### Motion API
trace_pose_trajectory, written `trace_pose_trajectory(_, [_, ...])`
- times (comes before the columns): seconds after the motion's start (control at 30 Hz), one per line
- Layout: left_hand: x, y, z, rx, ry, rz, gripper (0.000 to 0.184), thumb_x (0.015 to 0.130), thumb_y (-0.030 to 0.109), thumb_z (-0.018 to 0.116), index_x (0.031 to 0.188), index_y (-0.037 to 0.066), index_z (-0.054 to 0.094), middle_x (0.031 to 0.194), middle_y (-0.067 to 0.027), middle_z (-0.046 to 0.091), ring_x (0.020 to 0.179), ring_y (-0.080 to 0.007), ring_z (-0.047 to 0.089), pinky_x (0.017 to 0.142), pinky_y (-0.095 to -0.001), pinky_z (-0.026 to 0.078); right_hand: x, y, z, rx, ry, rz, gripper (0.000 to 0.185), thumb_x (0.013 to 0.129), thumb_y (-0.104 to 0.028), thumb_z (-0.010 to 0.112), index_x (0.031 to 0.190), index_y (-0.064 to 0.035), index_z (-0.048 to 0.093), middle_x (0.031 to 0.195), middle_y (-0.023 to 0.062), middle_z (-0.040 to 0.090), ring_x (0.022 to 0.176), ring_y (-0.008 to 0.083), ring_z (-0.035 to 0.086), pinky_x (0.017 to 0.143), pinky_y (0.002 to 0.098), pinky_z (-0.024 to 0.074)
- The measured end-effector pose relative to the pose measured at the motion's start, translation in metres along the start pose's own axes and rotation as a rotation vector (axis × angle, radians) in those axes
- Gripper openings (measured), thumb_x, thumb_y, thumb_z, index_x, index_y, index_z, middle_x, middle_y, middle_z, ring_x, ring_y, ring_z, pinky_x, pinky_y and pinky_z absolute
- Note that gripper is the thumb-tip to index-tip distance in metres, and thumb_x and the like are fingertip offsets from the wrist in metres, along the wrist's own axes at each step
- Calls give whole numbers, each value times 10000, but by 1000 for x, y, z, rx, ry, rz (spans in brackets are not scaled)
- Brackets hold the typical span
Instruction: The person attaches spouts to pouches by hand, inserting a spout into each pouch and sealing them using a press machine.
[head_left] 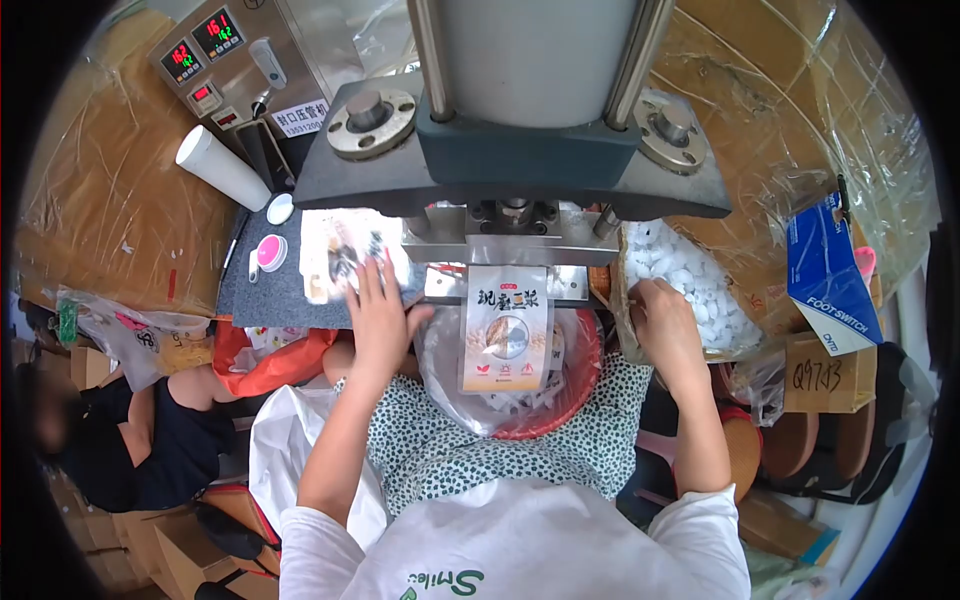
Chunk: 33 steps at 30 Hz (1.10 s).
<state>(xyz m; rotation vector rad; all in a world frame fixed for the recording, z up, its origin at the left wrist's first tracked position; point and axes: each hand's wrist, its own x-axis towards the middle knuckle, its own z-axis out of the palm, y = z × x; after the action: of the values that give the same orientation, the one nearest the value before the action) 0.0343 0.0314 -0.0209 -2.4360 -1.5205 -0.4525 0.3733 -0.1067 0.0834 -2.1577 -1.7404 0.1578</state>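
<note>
My left hand (378, 318) lies with its fingers spread on a stack of printed pouches (325, 262), partly washed out by glare. My right hand (668, 325) is at the near left edge of a box of small white plastic pieces (690, 280). Its fingers are curled together, and anything between them is hidden. Between my hands, a printed soy milk pouch (505, 350) hangs from the metal jaws (512, 247) of a press. Below it sits a red basin (590, 385) lined with clear plastic, with more pouches inside.
The press (530, 160) rises directly in front. A control box (215, 65) with lit displays, a white cup (222, 168) and a pink-lidded jar (270, 253) are at left. A blue foot switch box (828, 270) is at right. Another person (150, 435) sits at left.
</note>
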Motion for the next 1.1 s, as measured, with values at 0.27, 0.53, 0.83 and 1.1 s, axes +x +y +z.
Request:
trace_pose_trajectory(0.27, [-27, -5, -40, -411, 47, -100, 393, 696, -93, 601, 1070, 18, 654, 946, -163, 605, 909, -360, 599, 789, -440, 481, -3, 7, -10, -11, -68, 71, 187, 785, 12, 642, 969, 37, 665, 964, 235, 678, 903, 402, 655, 819, 461, 513])
trace_pose_trajectory(0.53, [-25, 57, -108, -626, 100, 43, 397, 640, -113, 590, 1007, 11, 673, 913, -154, 626, 842, -349, 625, 723, -434, 505, -13, -79, -21, 796, -100, -200, 198, 884, -34, 669, 1080, -18, 682, 1010, 134, 722, 851, 226, 716, 764, 327, 557])
trace_pose_trajectory(0.83, [-27, 72, -100, -915, -140, 165, 349, 674, -59, 654, 1011, 30, 666, 901, -140, 615, 821, -352, 638, 680, -420, 516, -8, -86, 12, 882, -246, -248, 267, 876, -31, 667, 1141, -5, 640, 1039, 138, 711, 936, 292, 711, 926, 365, 531])
trace_pose_trajectory(1.1, [21, 89, -48, -1606, -678, -502, 274, 946, 197, 658, 1054, -52, 691, 966, -66, 696, 803, -87, 631, 664, -239, 516, -9, -57, 9, 783, 5, -42, 310, 903, -73, 660, 1202, 1, 623, 1113, 183, 694, 1007, 288, 697, 852, 344, 537])
